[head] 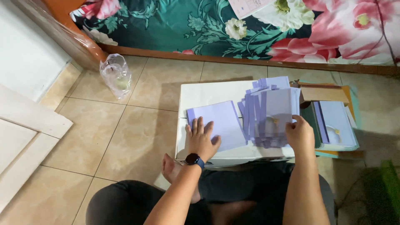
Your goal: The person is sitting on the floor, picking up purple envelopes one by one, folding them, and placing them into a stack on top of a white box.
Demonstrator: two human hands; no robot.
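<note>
On the white box (208, 93), the left hand (201, 137) lies flat, fingers spread, on a lavender sheet (221, 121); the right hand (299, 134) pinches the fanned envelope stack (268, 114) just right.

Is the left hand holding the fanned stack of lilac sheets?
No, the left hand lies flat on a single lilac sheet; the right hand touches the fanned stack.

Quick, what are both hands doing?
Left hand: open, flat on a lilac sheet.
Right hand: gripping the fanned lilac stack.
</note>
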